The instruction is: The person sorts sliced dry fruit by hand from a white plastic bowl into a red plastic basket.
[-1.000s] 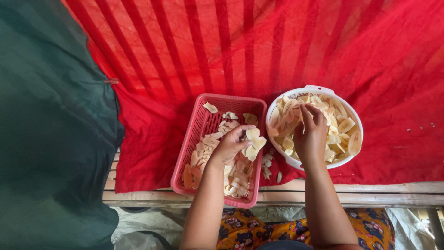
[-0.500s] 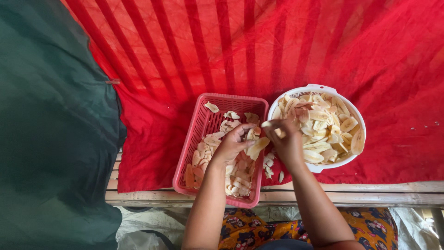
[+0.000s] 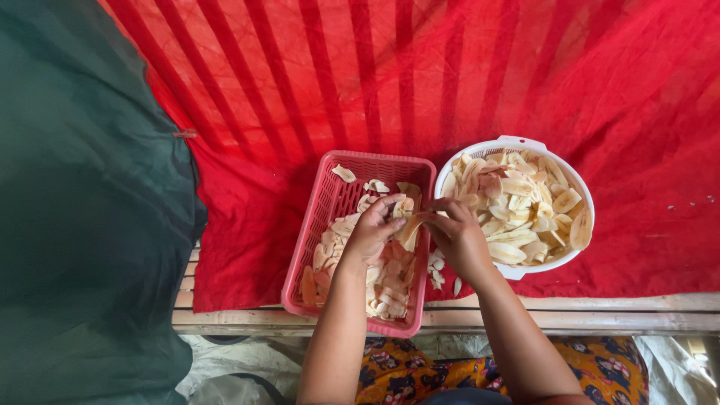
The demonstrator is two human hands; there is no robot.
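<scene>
Covering most of the view, a red mesh cloth (image 3: 465, 82) lies spread over the slatted bench (image 3: 600, 311), with a dark green cloth (image 3: 82, 210) hanging along the left side and the person's patterned orange garment (image 3: 420, 371) showing below the bench edge. On the red cloth stand two containers just beside each other: a pink rectangular plastic basket (image 3: 319, 217) on the left and a round white colander bowl (image 3: 517, 146) on the right. The bowl is heaped with pale banana slices (image 3: 525, 206); the basket holds a thinner layer of sorted pieces (image 3: 386, 289), gathered mostly in its near half and thin toward the far wall, where a few lie singly. Both hands meet over the seam between the two containers. The left hand (image 3: 371, 232) is over the basket, its grip closed on a small stack of slices (image 3: 409, 225) held at the fingertips — the right hand (image 3: 459, 236) comes in from the bowl side, fingers pinched at that same stack, though whether it holds a slice of its own or only touches the left hand's cannot be told. A few small scraps (image 3: 436, 270) lie on the red cloth in the gap between basket and bowl. Judging by how things lie, the work looks well short of done — the bowl is still piled high and the basket has plenty of room.
</scene>
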